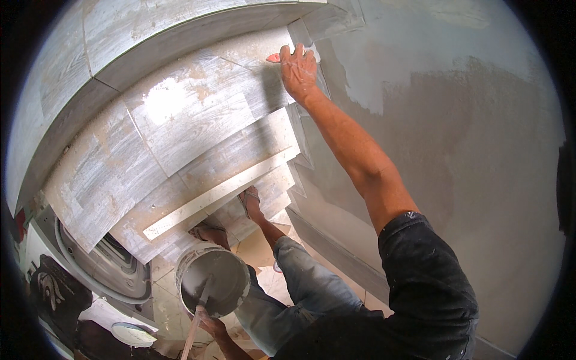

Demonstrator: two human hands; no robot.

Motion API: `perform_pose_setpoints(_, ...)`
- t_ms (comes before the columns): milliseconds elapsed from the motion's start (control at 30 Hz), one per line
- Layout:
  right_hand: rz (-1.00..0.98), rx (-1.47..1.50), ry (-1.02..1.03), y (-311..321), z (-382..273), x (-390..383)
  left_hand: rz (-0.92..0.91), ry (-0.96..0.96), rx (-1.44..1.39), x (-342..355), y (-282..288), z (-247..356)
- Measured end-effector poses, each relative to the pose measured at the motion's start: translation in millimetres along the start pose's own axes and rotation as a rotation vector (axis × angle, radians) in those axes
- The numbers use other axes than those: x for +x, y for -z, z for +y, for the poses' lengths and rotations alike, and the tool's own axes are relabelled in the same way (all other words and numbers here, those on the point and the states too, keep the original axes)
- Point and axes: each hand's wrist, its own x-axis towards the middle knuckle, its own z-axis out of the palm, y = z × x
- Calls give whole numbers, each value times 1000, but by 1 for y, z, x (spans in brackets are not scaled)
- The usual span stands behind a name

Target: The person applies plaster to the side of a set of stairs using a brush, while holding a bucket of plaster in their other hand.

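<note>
My right hand (299, 71) stretches far up to the corner where the tiled steps meet the wall. It is closed on a red-ended hand tool (273, 58); most of that tool is hidden by the fingers, so its kind does not show. Low in the view, my left hand (210, 324) grips a round bucket (245, 264) at its near rim, the fingers partly hidden. Wet grey paste (216, 273) fills part of the bucket. A long stick (191, 336) leans out of it past my left hand, its coated end in the paste.
Wood-look tiled steps (192, 126) rise ahead, with a long pale strip (222, 192) along one edge. On the right stands a wall (456, 138) with damp and pale grey patches. A metal sink-like basin (99, 258) and a black bag (57, 294) are at the left.
</note>
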Motion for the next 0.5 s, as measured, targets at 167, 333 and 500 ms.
perform_pose_setpoints(167, 5, 58, 1, -6, 3, -9, -100, 32, 32, 1, 15, -11)
perform_pose_setpoints(333, -7, 49, 7, -7, 4, -20, -68, -52, 107, 0, 10, 2)
perform_pose_setpoints(500, -29, 31, 0, -7, 5, -32, -77, 18, 85, -1, 13, 0)
